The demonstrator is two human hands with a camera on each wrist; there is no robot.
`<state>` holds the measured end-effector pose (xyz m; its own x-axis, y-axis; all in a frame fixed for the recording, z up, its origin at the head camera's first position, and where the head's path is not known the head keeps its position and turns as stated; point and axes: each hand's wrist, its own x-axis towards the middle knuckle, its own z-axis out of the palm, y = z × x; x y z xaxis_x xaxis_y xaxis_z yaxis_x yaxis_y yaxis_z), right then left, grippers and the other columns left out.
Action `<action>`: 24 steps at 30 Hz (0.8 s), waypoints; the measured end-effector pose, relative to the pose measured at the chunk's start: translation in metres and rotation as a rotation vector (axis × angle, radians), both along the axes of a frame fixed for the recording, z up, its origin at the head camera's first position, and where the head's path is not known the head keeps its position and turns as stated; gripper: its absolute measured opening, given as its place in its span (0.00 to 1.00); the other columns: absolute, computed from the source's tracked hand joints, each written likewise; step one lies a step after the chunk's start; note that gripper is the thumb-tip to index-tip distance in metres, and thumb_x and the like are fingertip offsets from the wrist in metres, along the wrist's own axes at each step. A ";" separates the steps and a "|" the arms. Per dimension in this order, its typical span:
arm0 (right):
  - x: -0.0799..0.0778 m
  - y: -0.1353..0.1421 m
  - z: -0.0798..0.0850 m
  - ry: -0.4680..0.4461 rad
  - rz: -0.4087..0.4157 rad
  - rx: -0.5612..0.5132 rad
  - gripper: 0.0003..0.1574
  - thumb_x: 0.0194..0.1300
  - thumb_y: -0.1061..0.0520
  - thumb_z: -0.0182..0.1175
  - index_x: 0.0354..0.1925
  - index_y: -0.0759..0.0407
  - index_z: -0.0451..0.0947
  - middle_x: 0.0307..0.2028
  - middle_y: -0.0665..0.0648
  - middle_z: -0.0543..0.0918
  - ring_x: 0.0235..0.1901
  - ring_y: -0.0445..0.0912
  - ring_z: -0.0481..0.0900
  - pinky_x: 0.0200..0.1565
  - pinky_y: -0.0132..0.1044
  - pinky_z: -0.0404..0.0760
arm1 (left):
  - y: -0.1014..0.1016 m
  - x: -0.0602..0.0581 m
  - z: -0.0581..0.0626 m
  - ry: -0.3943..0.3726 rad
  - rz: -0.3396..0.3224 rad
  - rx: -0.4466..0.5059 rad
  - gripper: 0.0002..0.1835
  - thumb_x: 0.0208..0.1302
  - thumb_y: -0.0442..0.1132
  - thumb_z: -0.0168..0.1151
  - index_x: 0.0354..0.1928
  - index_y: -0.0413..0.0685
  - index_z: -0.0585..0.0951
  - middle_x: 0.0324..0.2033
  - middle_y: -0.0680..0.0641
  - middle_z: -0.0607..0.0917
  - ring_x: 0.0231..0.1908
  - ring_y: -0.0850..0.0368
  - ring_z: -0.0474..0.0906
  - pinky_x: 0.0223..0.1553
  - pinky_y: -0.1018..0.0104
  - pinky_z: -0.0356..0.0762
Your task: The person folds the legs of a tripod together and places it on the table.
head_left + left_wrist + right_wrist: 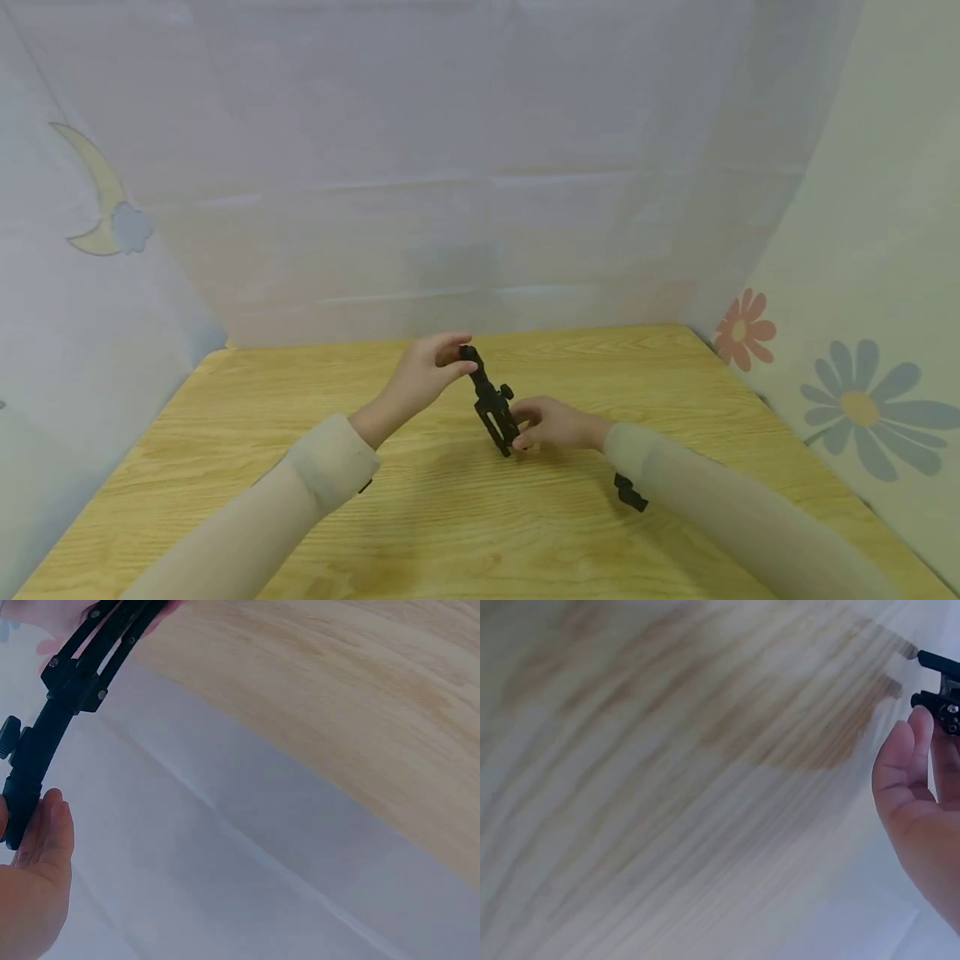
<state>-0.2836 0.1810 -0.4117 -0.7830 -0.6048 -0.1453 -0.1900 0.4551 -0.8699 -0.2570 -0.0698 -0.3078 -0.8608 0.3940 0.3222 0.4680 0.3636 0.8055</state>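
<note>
A small black tripod (486, 392) is held tilted above the table between both hands, its legs close together and pointing down toward the right. My left hand (420, 371) grips its top end between thumb and fingers. In the left wrist view, a side knob (9, 736) sticks out from the tripod's column (46, 739). My right hand (558, 423) pinches the lower part of the legs. The right wrist view shows the leg ends (939, 705) at the fingertips, partly cut off by the frame edge.
A light wooden table (285, 533) lies under both hands. Pale sheets hang behind it (450, 208) and at both sides, printed with a moon (101, 179) and flowers (858, 408). A black piece (630, 493) shows below the right sleeve.
</note>
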 end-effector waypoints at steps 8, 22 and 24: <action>0.006 0.022 0.011 0.055 -0.079 0.104 0.31 0.63 0.54 0.67 0.61 0.66 0.73 0.56 0.62 0.77 0.47 0.49 0.77 0.47 0.44 0.78 | -0.019 0.001 -0.017 -0.061 0.051 -0.029 0.18 0.62 0.31 0.66 0.54 0.33 0.80 0.50 0.37 0.83 0.49 0.45 0.81 0.48 0.56 0.80; 0.004 0.041 0.030 0.080 -0.105 0.106 0.29 0.64 0.53 0.66 0.59 0.67 0.75 0.57 0.64 0.77 0.54 0.56 0.74 0.54 0.53 0.75 | -0.035 0.002 -0.049 -0.211 0.134 -0.029 0.16 0.62 0.34 0.68 0.50 0.36 0.82 0.45 0.42 0.85 0.46 0.49 0.81 0.44 0.57 0.81; 0.003 0.041 0.030 0.085 -0.128 0.117 0.29 0.64 0.53 0.66 0.59 0.66 0.76 0.57 0.64 0.77 0.54 0.57 0.75 0.54 0.53 0.75 | -0.035 0.001 -0.053 -0.233 0.129 -0.028 0.15 0.62 0.34 0.67 0.50 0.35 0.82 0.42 0.43 0.86 0.43 0.51 0.82 0.42 0.56 0.81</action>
<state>-0.2809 0.2221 -0.3816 -0.8649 -0.4825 -0.1385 -0.1950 0.5771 -0.7931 -0.2559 -0.1053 -0.3610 -0.9541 0.2826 0.0995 0.2192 0.4321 0.8748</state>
